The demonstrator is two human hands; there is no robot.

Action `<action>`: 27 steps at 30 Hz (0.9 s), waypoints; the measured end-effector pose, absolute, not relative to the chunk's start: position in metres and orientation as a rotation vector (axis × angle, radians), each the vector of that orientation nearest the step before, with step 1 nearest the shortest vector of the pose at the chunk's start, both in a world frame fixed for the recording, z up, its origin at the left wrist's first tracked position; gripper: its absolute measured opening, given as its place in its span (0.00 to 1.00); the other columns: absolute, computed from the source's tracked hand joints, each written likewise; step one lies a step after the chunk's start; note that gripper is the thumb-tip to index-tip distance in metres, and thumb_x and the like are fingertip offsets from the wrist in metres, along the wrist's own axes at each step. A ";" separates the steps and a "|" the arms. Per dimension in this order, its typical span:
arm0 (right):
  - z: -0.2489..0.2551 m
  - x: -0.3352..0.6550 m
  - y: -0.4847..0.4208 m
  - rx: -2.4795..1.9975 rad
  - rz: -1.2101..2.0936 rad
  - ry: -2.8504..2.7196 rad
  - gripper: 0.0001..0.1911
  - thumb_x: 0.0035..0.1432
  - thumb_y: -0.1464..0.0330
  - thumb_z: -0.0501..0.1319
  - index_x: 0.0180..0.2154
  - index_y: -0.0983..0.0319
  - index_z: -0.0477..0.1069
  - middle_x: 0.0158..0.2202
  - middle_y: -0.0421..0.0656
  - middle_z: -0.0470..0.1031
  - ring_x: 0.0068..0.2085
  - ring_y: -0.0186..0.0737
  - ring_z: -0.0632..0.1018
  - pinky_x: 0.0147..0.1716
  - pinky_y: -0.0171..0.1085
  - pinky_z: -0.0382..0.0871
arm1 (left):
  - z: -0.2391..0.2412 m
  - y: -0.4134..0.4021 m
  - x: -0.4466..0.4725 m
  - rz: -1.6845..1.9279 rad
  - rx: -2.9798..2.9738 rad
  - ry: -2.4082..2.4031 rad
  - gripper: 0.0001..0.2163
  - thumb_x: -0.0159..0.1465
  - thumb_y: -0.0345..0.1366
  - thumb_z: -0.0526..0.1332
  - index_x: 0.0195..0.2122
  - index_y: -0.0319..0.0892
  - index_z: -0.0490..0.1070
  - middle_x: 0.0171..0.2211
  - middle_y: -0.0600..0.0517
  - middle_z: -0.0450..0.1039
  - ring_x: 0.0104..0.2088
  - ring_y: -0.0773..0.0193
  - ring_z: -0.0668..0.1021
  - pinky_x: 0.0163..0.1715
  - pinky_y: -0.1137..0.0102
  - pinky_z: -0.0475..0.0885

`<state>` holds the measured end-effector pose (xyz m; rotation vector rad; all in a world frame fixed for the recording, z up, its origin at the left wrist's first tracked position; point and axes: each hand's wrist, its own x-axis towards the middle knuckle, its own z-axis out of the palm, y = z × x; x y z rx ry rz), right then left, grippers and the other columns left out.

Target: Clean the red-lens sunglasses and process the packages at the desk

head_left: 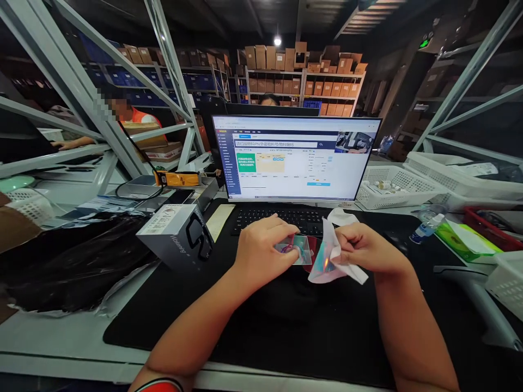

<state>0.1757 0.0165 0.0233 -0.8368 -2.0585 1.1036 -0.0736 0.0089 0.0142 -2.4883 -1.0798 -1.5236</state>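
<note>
My left hand (pixel 263 247) pinches a small clear rectangular piece (pixel 303 250) between thumb and fingertips. It looks like a thin plastic or glass case, with bluish and purple tints inside. Just beyond its right side shows a dark red translucent piece (pixel 312 256); what carries that piece is hidden. In my right hand (pixel 363 247), a white tissue or cloth (pixel 333 239) is gripped between thumb and fingers. A shiny iridescent patch (pixel 322 262) shows within the tissue's folds. Both hands are raised above the black mat (pixel 302 337), close together in front of the keyboard (pixel 281 219).
A monitor (pixel 294 163) stands behind the keyboard. To the left are a grey product box (pixel 174 237) and a black plastic bag (pixel 73 261). At right are a spray bottle (pixel 427 227), a green tissue pack (pixel 466 239), a scanner (pixel 478 299) and white baskets (pixel 396 198). Co-workers sit beyond.
</note>
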 end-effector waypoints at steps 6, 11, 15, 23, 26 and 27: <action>0.016 0.179 0.033 -0.895 0.747 -1.287 0.29 0.52 0.56 0.72 0.23 0.58 0.52 0.20 0.32 0.53 0.22 0.28 0.55 0.20 0.31 0.49 | 0.013 0.015 -0.071 -1.562 -2.575 -1.317 0.13 0.51 0.24 0.61 0.36 0.44 0.76 0.32 0.54 0.79 0.34 0.62 0.79 0.37 0.67 0.73; 0.017 0.180 0.043 -0.692 0.594 -0.888 0.24 0.50 0.57 0.73 0.25 0.58 0.59 0.24 0.32 0.56 0.24 0.29 0.58 0.24 0.31 0.59 | 0.009 0.020 -0.076 -1.936 -2.224 -1.372 0.08 0.55 0.26 0.60 0.35 0.43 0.74 0.32 0.54 0.77 0.34 0.63 0.78 0.36 0.68 0.72; 0.009 0.143 0.040 -0.617 0.764 -0.797 0.21 0.50 0.54 0.72 0.28 0.58 0.63 0.27 0.34 0.65 0.27 0.30 0.67 0.30 0.32 0.68 | 0.004 0.024 -0.077 -2.110 -1.924 -1.444 0.08 0.56 0.27 0.60 0.35 0.43 0.73 0.29 0.56 0.75 0.31 0.64 0.77 0.33 0.70 0.70; -0.027 0.055 0.001 -0.649 1.065 -1.167 0.23 0.55 0.49 0.66 0.30 0.56 0.58 0.25 0.35 0.67 0.24 0.32 0.67 0.23 0.33 0.64 | -0.015 0.025 -0.060 -1.933 -1.982 -1.547 0.07 0.57 0.30 0.63 0.38 0.44 0.76 0.32 0.53 0.80 0.32 0.62 0.80 0.34 0.70 0.71; -0.038 0.058 -0.002 -0.802 0.708 -1.299 0.25 0.57 0.54 0.66 0.25 0.56 0.53 0.21 0.33 0.59 0.22 0.31 0.62 0.22 0.33 0.59 | -0.021 0.023 -0.057 -1.828 -2.085 -1.610 0.02 0.55 0.29 0.63 0.28 0.43 0.72 0.24 0.55 0.76 0.25 0.65 0.76 0.26 0.73 0.67; -0.040 0.061 -0.001 -0.859 0.578 -1.314 0.25 0.58 0.55 0.66 0.24 0.57 0.52 0.21 0.33 0.58 0.23 0.31 0.62 0.23 0.33 0.58 | -0.023 0.023 -0.056 -1.799 -2.113 -1.609 0.04 0.54 0.28 0.62 0.25 0.43 0.70 0.22 0.55 0.74 0.23 0.65 0.75 0.25 0.73 0.66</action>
